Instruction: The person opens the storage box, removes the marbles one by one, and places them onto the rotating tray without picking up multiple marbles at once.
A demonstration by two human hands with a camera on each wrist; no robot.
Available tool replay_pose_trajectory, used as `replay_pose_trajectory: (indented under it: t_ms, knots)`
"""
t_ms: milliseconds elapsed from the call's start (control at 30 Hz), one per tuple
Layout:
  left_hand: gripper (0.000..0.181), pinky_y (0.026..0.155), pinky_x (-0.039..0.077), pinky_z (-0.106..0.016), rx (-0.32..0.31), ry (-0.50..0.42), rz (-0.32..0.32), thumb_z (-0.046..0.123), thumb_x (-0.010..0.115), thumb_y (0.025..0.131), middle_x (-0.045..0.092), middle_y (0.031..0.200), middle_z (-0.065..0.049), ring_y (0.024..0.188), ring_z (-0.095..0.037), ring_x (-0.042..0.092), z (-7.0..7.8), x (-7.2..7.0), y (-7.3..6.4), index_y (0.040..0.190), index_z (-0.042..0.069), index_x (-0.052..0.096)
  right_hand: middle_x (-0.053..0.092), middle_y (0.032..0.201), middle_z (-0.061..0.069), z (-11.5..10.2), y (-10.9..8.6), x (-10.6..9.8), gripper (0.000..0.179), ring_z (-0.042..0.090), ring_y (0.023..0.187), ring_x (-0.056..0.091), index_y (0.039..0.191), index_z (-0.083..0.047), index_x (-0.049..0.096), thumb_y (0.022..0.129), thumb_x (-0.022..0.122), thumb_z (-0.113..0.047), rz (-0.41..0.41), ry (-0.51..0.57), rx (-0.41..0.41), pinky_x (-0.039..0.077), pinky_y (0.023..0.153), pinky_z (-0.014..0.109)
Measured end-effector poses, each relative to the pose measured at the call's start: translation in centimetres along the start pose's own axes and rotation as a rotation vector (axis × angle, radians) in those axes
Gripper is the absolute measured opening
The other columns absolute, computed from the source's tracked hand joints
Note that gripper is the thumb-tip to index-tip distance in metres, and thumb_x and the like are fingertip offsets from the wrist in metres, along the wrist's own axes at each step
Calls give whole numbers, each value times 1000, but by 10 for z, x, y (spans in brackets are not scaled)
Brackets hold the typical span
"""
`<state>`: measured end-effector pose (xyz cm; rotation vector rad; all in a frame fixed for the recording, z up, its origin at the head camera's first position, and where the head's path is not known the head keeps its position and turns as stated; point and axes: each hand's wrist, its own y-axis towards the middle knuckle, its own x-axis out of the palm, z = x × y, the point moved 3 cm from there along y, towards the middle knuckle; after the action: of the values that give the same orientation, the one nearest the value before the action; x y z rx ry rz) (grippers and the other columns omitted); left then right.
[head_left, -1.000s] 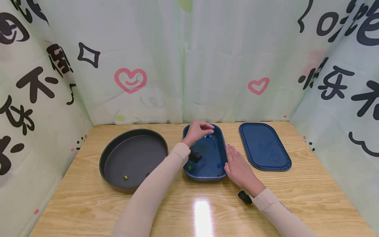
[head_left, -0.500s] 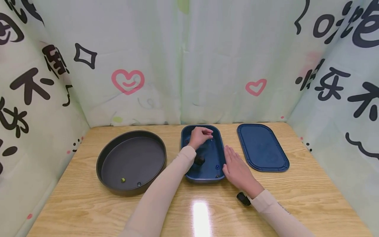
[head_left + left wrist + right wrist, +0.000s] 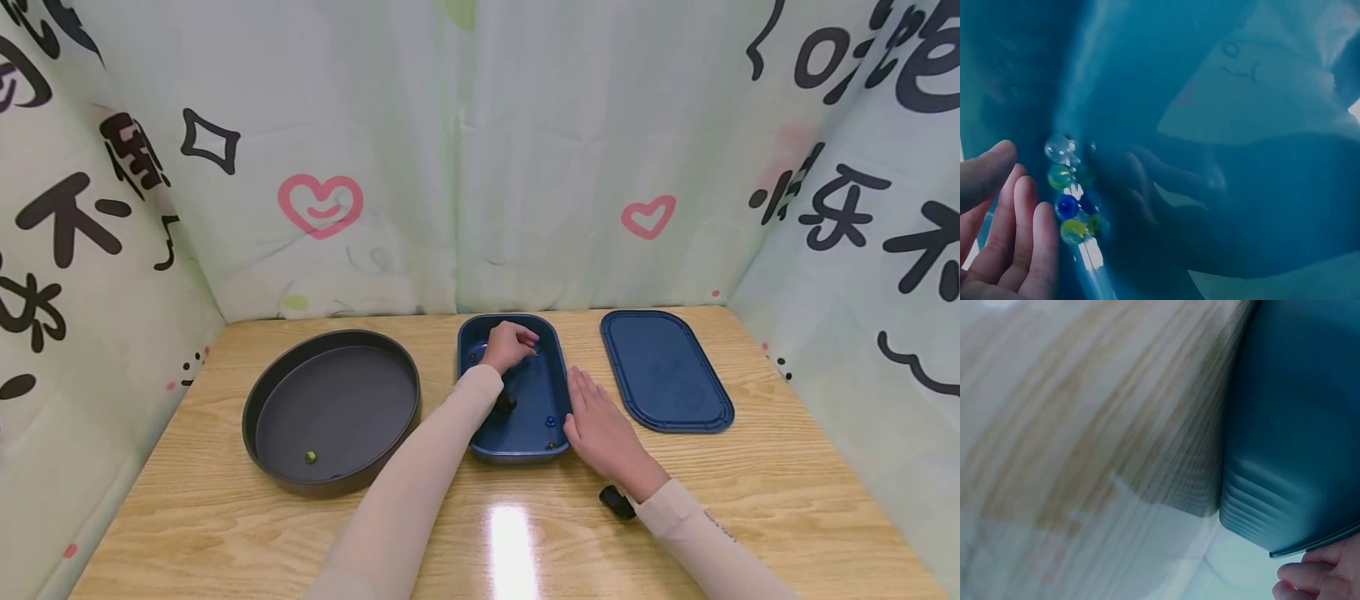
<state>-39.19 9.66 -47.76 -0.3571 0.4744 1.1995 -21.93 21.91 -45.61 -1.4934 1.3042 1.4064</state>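
My left hand [image 3: 510,346] reaches into a blue rectangular tray [image 3: 551,333], near its far end. In the left wrist view its loosely bent fingers [image 3: 1044,244] are beside a row of glass marbles: a clear marble [image 3: 1058,149], a green marble [image 3: 1060,177], a blue marble [image 3: 1067,206] and a yellow-green marble [image 3: 1073,231]. Nothing shows between thumb and fingers. My right hand [image 3: 603,425] lies with straight fingers against the tray's right side. Another blue marble [image 3: 551,422] and a brown marble [image 3: 551,446] lie at the tray's near right corner.
On the left stands a round dark pan [image 3: 337,408] holding a yellow-green marble [image 3: 311,457]. A flat blue lid [image 3: 667,371] lies right of the tray. Patterned curtains [image 3: 405,167] enclose the wooden table [image 3: 570,550] at the back and sides.
My left hand has come down and slightly nearer within the tray. In the pan, a dark marble has rolled left and nearer, and the near rim now hides it. My right hand stays put.
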Motion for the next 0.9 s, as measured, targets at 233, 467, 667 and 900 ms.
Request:
replay_pose_trajectory:
  t_ms: [233,467,667,900]
  knots:
    - [17,79,53,-21,-23,111,-15,2,68,84,73,92,-8,86,-16,67,8,0,-9,99,6,74,27,151,26,0,0,2,60,38,141,27,144,11,22,95,44,-17,6,1,0,27,113,50]
    - [20,80,54,-25,-22,130,-32,2,69,82,73,95,-10,87,-18,67,6,2,-13,101,5,74,27,151,26,1,-1,4,61,38,140,27,144,11,22,94,44,-17,4,14,3,26,113,50]
    - [13,77,54,-23,-59,89,-32,3,70,82,74,90,-7,79,-14,65,1,5,-14,93,6,76,26,151,25,1,-1,4,61,37,141,26,144,11,21,95,43,-18,-8,8,2,26,113,50]
    - [16,77,54,-23,-39,87,-78,2,73,78,74,89,-7,78,-12,66,4,4,-13,93,7,76,26,151,26,0,-1,0,61,38,140,27,144,11,21,95,43,-17,-1,3,2,26,113,51]
